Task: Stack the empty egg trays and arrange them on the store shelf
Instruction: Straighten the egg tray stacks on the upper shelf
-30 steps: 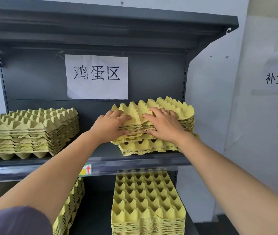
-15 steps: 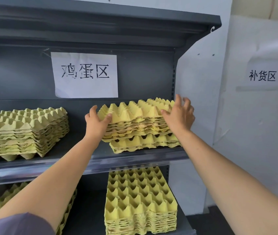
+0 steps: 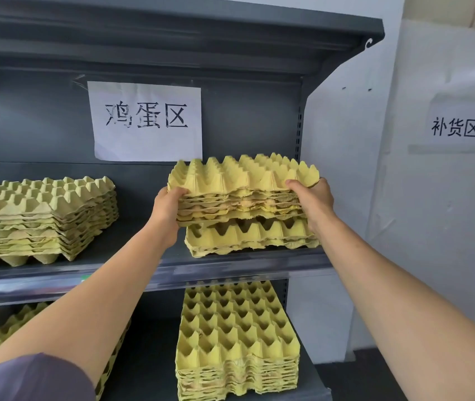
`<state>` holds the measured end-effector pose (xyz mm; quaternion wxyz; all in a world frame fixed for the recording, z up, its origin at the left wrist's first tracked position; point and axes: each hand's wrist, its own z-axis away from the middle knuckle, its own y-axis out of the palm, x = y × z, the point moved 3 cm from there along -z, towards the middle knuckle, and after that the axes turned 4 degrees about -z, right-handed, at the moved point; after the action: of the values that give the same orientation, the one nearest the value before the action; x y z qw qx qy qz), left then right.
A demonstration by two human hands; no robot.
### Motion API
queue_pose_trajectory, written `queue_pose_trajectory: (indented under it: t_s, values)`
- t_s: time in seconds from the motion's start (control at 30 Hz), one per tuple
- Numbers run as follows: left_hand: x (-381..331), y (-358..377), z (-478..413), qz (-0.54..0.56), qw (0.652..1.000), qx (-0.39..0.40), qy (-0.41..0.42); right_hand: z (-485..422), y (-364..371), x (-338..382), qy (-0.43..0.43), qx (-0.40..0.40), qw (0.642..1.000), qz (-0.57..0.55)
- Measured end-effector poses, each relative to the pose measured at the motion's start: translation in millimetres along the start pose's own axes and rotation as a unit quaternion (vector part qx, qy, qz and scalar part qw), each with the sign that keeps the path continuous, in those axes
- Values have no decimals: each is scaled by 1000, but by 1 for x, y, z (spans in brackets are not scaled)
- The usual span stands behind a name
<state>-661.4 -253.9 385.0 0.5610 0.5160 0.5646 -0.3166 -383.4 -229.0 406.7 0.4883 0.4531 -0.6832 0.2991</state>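
Yellow pulp egg trays sit all over a dark grey shelf unit [image 3: 259,30]. The person grips a nested bundle of trays [image 3: 242,183] at the right end of the middle shelf [image 3: 100,274], one hand on each front corner. The left hand [image 3: 165,211] clamps the bundle's left corner, thumb on top and fingers curled underneath. The right hand [image 3: 314,201] clamps the right corner, thumb hooked over the top edge, while the other fingers wrap round the side, mostly hidden. The bundle sits directly over a short base stack [image 3: 248,235] that rests on the middle shelf. Its front edge looks slightly raised above that stack, but I can't tell if the back edge touches. A taller stack [image 3: 42,215] stands at the left of the same shelf, well apart from the bundle. On the shelf below, a neat stack [image 3: 236,337] sits under the base stack, and another stack [image 3: 1,337] is partly hidden behind the left forearm. A paper sign [image 3: 148,121] with black characters is stuck to the back panel, just above the bundle. A second sign [image 3: 455,127] is on the white wall to the right. A grey sleeve [image 3: 27,377] shows at bottom left.
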Motion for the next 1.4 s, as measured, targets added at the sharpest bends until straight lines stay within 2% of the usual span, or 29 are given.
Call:
queue_pose_trajectory:
  t_s: [0.13, 0.33, 0.47, 0.6, 0.73, 0.8, 0.87, 0.97, 1.03, 1.13, 1.2, 1.3, 1.33, 1.4]
  values:
    - [-8, 16, 6, -20, 999, -3, 30, -8, -13, 8, -20, -15, 1000, -12]
    - [27, 17, 11, -92, 994, -1, -52, -8, -17, -25, 45, 33, 996, 70]
    - [30, 20, 13, -90, 995, -31, -11, -7, -17, -33, 32, 39, 996, 77]
    - [31, 23, 17, -90, 995, -45, -19, -8, -18, -35, 23, 50, 996, 75]
    - [36, 23, 20, -116, 991, -71, -8, -6, -19, -38, 13, 58, 996, 59]
    - [33, 24, 19, -168, 979, -109, 38, -6, -19, -36, 6, 46, 997, 56]
    - [26, 27, 23, -287, 938, -160, 111, -4, -18, -33, -32, 20, 993, 109]
    - [12, 39, 36, -452, 835, -197, 243, 2, -20, -19, -144, -25, 955, 259]
    - [7, 51, 42, -527, 768, -171, 321, 9, -18, -10, -266, -42, 894, 357]
    - [8, 72, 47, -615, 671, -109, 399, 17, -12, -7, -415, 17, 799, 434]
    - [11, 86, 48, -650, 638, -68, 407, 16, -11, -11, -433, 71, 771, 462]
    - [17, 100, 47, -681, 614, -36, 398, 13, -16, -16, -460, 71, 724, 509]
    - [17, 102, 47, -684, 612, -35, 395, 13, -18, -19, -468, 60, 716, 514]
    - [16, 106, 44, -689, 608, -31, 393, 12, -19, -23, -473, 40, 722, 503]
